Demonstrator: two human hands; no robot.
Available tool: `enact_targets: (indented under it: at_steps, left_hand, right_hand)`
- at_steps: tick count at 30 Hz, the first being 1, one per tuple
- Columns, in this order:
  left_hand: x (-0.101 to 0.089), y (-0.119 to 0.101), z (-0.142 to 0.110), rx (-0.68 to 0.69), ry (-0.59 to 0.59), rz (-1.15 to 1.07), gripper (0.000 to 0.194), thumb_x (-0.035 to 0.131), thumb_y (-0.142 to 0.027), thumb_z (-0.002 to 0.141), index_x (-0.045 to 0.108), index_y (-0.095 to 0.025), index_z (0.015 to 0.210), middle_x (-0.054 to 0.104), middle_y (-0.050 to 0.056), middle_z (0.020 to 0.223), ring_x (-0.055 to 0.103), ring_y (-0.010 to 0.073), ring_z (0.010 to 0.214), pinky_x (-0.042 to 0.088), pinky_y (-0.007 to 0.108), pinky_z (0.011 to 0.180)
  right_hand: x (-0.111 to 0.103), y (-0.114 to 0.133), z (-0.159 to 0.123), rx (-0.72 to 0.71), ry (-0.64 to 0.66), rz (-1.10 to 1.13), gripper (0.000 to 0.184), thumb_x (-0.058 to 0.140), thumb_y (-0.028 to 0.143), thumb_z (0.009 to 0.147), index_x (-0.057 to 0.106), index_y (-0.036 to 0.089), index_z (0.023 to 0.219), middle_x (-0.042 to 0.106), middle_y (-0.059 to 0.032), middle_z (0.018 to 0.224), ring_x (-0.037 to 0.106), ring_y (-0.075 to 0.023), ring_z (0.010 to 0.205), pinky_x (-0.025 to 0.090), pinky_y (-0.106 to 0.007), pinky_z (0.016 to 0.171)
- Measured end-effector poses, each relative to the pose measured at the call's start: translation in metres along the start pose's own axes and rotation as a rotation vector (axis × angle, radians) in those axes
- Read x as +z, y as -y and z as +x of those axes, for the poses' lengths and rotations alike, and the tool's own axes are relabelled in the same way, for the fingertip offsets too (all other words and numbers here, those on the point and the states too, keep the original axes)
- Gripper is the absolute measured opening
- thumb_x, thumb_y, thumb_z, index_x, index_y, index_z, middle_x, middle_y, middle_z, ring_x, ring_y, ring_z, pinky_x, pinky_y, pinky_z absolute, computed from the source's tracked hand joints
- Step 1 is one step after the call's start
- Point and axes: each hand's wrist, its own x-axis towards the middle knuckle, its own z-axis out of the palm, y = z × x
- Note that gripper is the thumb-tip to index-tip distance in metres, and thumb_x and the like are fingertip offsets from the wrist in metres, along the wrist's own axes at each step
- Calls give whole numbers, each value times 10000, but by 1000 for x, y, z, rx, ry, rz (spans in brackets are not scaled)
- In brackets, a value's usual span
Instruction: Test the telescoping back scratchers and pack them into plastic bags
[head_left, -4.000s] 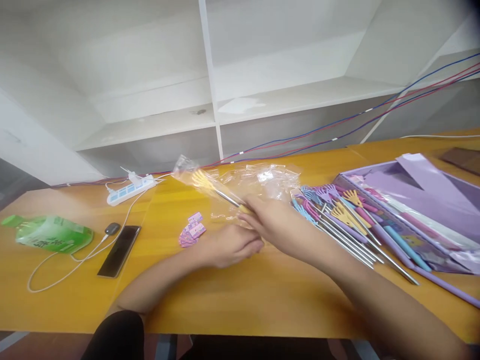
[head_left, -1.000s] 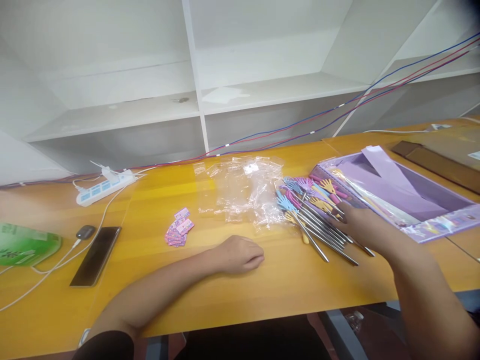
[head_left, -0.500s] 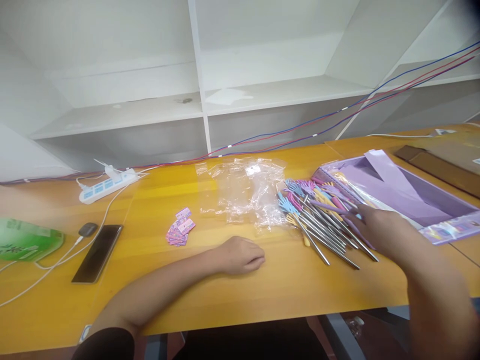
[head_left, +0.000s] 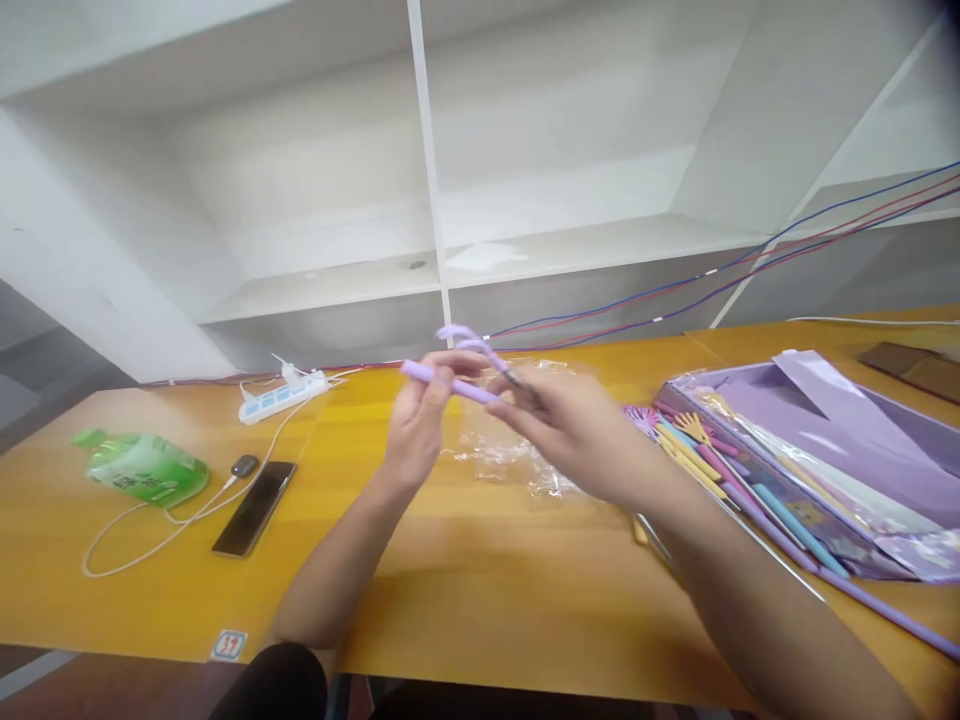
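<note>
At the bottom edge one black sleeve (head_left: 274, 690) shows, and left of it one square sticker (head_left: 229, 645) lies on the front edge of one wooden table (head_left: 465, 610); in the middle of the frame two bare hands meet above the table, the left hand (head_left: 416, 425) pinching one purple tube (head_left: 450, 383) between thumb and fingers, the right hand (head_left: 574, 425) with its thumb at the tube's right end and its fingers curled on one curved purple piece (head_left: 461, 335) that rises over the tube, though I cannot tell how each finger sits or whether the two pieces join; at left are one phone (head_left: 253, 508), one small black gadget (head_left: 244, 466) on a white cable (head_left: 101, 576), and one green bottle (head_left: 150, 478) on its side; behind the hands lie clear plastic bags (head_left: 491, 455), too overlapped to count; at right a heap of back scratchers (head_left: 686, 450), partly hidden by the right forearm, shows one spread yellow head (head_left: 694, 428), beside one purple box (head_left: 881, 410); farther off come one power strip (head_left: 285, 397) at left, at least three thin cords (head_left: 600, 306) and one white shelf unit (head_left: 426, 130) across the top
</note>
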Motion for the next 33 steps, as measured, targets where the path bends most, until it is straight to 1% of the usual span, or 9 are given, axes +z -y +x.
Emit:
enact_targets:
  at_steps: [3, 5, 7, 10, 13, 16, 21, 26, 33]
  left_hand:
    - [-14, -15, 14, 87, -173, -37, 376, 696, -560, 1000, 657, -196, 918, 705, 54, 951, 699, 187, 930, 569, 312, 864]
    - [-31, -18, 18, 105, -221, -20, 406, 729, -572, 972, 569, -212, 871, 599, -10, 767, 647, 145, 733, 529, 264, 699]
    - [-50, -20, 20, 49, -188, 95, 430, 669, -612, 996, 524, -227, 873, 475, -57, 676, 491, 100, 542, 386, 227, 526]
    - [-69, -21, 20, -32, -103, 540, 447, 593, -570, 1040, 452, -224, 794, 324, -77, 635, 285, 85, 519, 229, 239, 505]
    - [-70, -15, 21, 15, -51, 1023, 484, 669, -404, 986, 327, -212, 703, 290, -70, 631, 257, 92, 588, 215, 266, 569]
    - [-57, 3, 19, 25, 28, 1174, 493, 626, -333, 974, 247, -209, 685, 236, -68, 615, 220, 96, 588, 199, 289, 581]
    - [-33, 34, 10, -70, 204, 1162, 448, 567, -293, 955, 237, -203, 666, 215, -58, 611, 196, 102, 586, 180, 308, 579]
    - [-17, 41, 4, -224, 239, 1021, 481, 546, -353, 954, 191, -211, 663, 186, -52, 630, 169, 105, 604, 159, 312, 572]
    - [0, 61, -5, -445, 321, 678, 549, 619, -420, 915, 186, -223, 640, 196, -63, 617, 173, 87, 591, 164, 287, 551]
  right_hand:
    - [18, 9, 27, -42, 105, 141, 382, 553, 529, 1054, 579, 208, 846, 525, 23, 704, 446, -124, 643, 293, -273, 610]
    - [23, 4, 38, -54, 81, 381, 374, 569, 538, 1039, 591, 211, 859, 436, 42, 665, 386, -117, 606, 283, -272, 594]
    - [23, -3, 46, -82, 4, 733, 363, 604, 545, 1013, 582, 217, 859, 347, 63, 645, 333, -108, 576, 291, -270, 586]
    - [13, -16, 53, -124, -119, 1141, 260, 708, 446, 948, 587, 224, 888, 329, 69, 662, 315, -94, 571, 286, -259, 575]
    - [-2, -26, 54, -88, -221, 1282, 159, 736, 269, 873, 622, 240, 980, 305, 76, 664, 210, -86, 541, 171, -244, 499]
    - [-15, -31, 52, -93, -303, 1355, 122, 686, 220, 835, 573, 246, 873, 204, 87, 625, 97, -97, 518, 120, -261, 442]
    - [-11, -22, 43, -211, -412, 1335, 145, 656, 228, 831, 526, 245, 769, 160, 85, 562, 98, -94, 478, 171, -263, 423]
    - [6, -11, 41, -297, -396, 1291, 200, 683, 264, 869, 517, 244, 760, 170, 88, 555, 108, -86, 474, 170, -246, 445]
    - [13, -9, 45, -234, -333, 1239, 163, 658, 268, 871, 531, 243, 771, 163, 89, 555, 91, -89, 483, 140, -254, 443]
